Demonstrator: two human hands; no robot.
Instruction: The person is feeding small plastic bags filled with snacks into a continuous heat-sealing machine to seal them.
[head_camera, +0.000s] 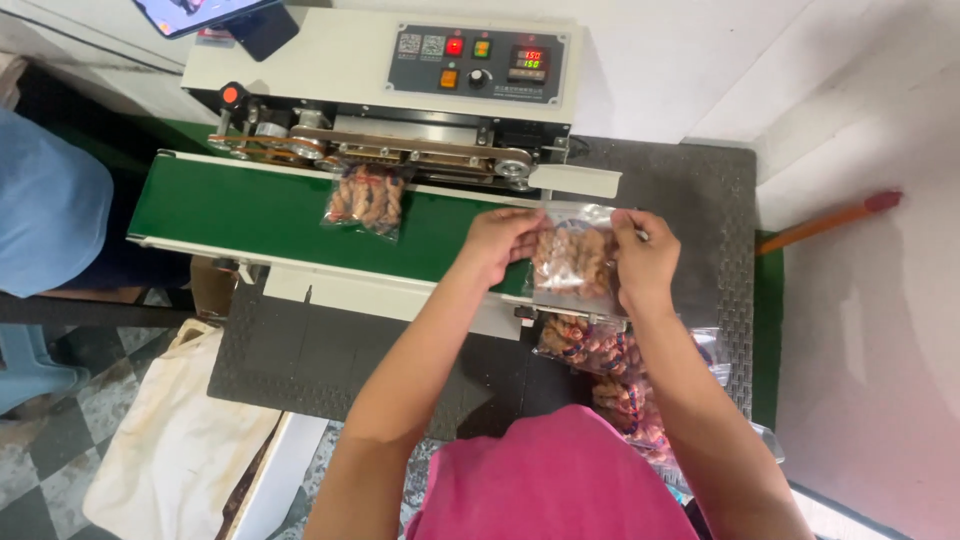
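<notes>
The left hand (503, 243) and the right hand (645, 262) are both clamped on one clear bag of snacks (574, 262), each pinching an upper corner so that the open top is stretched flat between them. The bag is held upright at the right end of the green belt (230, 212), just below the white guide plate (575, 180) where the sealing track of the machine (380, 60) begins. Its bottom appears to hang at the near edge of the belt; whether it already rests on the belt cannot be told.

A second bag of snacks (366, 200) is seen further left on the belt, its top tucked under the sealing track, well apart from the hands. More filled bags (590, 345) are piled below the right forearm, near the pink shirt (560, 480), on the dark ribbed tabletop (300, 360). A cream cloth bag (170, 440) lies on the chequered floor to the left, and a blue sleeve (50, 200) of another person is visible at the left edge. A phone (200, 12) is propped above the machine.

The step in hand is judged to be the feeding of the held bag into the sealer. For that, the bag top would need to be kept flat and level, lined up with the slot beside the guide plate, and the fingers would need to be kept clear of the moving track when the bag is released.
</notes>
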